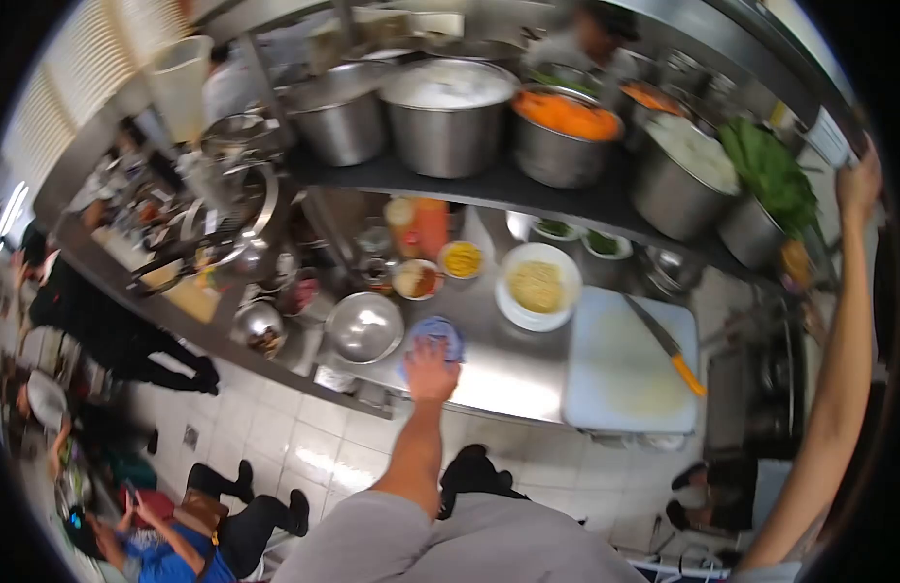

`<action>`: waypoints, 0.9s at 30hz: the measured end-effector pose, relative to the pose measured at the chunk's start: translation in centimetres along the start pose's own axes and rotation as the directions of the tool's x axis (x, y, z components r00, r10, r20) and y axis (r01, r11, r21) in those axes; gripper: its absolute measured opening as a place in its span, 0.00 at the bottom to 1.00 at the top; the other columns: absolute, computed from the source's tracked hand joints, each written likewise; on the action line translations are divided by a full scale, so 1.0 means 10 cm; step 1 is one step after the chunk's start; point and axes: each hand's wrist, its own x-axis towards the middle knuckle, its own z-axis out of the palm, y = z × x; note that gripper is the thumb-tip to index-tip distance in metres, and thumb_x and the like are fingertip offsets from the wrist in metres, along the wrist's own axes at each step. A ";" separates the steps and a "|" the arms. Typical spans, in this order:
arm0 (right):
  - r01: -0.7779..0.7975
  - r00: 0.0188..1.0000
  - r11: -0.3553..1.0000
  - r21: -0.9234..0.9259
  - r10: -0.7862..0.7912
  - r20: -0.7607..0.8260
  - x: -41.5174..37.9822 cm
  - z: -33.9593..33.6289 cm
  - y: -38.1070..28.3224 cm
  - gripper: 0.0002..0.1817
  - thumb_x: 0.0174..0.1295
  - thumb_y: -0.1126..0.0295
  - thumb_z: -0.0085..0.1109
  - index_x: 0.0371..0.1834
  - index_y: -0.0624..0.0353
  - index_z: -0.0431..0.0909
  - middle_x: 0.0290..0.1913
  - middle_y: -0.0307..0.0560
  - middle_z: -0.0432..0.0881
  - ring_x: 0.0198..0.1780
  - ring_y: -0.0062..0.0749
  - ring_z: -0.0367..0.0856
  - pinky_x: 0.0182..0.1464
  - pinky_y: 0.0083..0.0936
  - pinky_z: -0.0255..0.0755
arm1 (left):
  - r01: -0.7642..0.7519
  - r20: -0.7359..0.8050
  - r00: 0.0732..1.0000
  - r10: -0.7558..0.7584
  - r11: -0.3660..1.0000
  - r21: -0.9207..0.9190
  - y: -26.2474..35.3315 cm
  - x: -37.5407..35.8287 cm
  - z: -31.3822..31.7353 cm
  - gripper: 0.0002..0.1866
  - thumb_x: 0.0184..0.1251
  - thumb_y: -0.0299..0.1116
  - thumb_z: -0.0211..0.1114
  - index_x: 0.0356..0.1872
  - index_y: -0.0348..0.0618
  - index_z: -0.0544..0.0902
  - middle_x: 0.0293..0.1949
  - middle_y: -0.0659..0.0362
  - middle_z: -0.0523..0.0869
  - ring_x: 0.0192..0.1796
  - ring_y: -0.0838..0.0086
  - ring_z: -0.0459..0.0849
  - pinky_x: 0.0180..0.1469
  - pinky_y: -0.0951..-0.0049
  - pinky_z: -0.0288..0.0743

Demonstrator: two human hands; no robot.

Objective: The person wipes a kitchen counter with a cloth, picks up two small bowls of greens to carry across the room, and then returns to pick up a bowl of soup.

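Note:
My left hand presses down on a crumpled blue cloth on the steel counter. Left of it stands a steel mixing bowl. Farther back are a small bowl of yellow food and a cup with red and pale contents. To its right sits a white bowl of pale noodle-like strands. My right hand is raised at the far right, its fingers at the metal shelf frame beside a white card-like piece. Its grip is partly hidden.
A knife with an orange handle lies on a white cutting board. Steel pots, one of shredded orange food, line the dark shelf overhead. Several people move about the kitchen, including one in blue at lower left.

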 end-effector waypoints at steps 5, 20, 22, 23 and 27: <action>0.003 0.998 0.987 0.159 0.008 -0.067 0.13 -0.85 -0.70 0.30 0.66 0.59 0.62 0.72 0.52 0.72 0.67 0.56 0.78 0.71 0.52 0.72 0.74 0.44 0.65 | -0.019 -0.070 0.997 0.020 1.000 0.011 -0.03 0.01 0.04 0.33 0.64 0.51 0.61 0.70 0.53 0.77 0.72 0.48 0.74 0.80 0.52 0.61 0.76 0.39 0.54; -0.006 0.996 0.976 0.219 0.025 -0.085 0.14 -1.11 -0.92 0.28 0.62 0.61 0.62 0.66 0.57 0.74 0.64 0.57 0.78 0.70 0.55 0.72 0.70 0.45 0.69 | -0.030 -0.085 0.996 0.032 0.999 0.025 0.04 -0.01 -0.08 0.31 0.65 0.49 0.61 0.69 0.50 0.77 0.71 0.48 0.75 0.79 0.52 0.62 0.76 0.41 0.55; 0.001 0.993 0.976 0.219 0.025 -0.117 0.11 -1.11 -0.93 0.29 0.64 0.59 0.63 0.68 0.56 0.74 0.63 0.57 0.79 0.69 0.54 0.73 0.71 0.44 0.67 | -0.023 -0.074 0.997 0.026 0.999 0.037 0.03 0.00 -0.05 0.32 0.65 0.49 0.61 0.69 0.49 0.76 0.72 0.48 0.74 0.80 0.53 0.61 0.76 0.42 0.54; 0.007 0.989 0.973 0.231 0.028 -0.148 0.11 -1.10 -0.93 0.30 0.65 0.56 0.64 0.69 0.55 0.73 0.63 0.56 0.80 0.68 0.54 0.74 0.72 0.44 0.65 | -0.033 -0.072 0.997 0.035 0.999 0.034 0.03 0.00 -0.04 0.32 0.65 0.49 0.61 0.69 0.49 0.76 0.72 0.48 0.74 0.80 0.53 0.61 0.76 0.42 0.54; 0.029 0.987 0.969 0.247 0.012 -0.162 0.13 -1.10 -0.93 0.31 0.64 0.56 0.65 0.69 0.55 0.73 0.62 0.57 0.81 0.67 0.55 0.74 0.71 0.45 0.66 | -0.017 -0.041 0.999 0.018 0.999 0.038 0.05 0.01 -0.06 0.32 0.66 0.49 0.61 0.69 0.49 0.76 0.72 0.47 0.74 0.80 0.53 0.60 0.77 0.43 0.53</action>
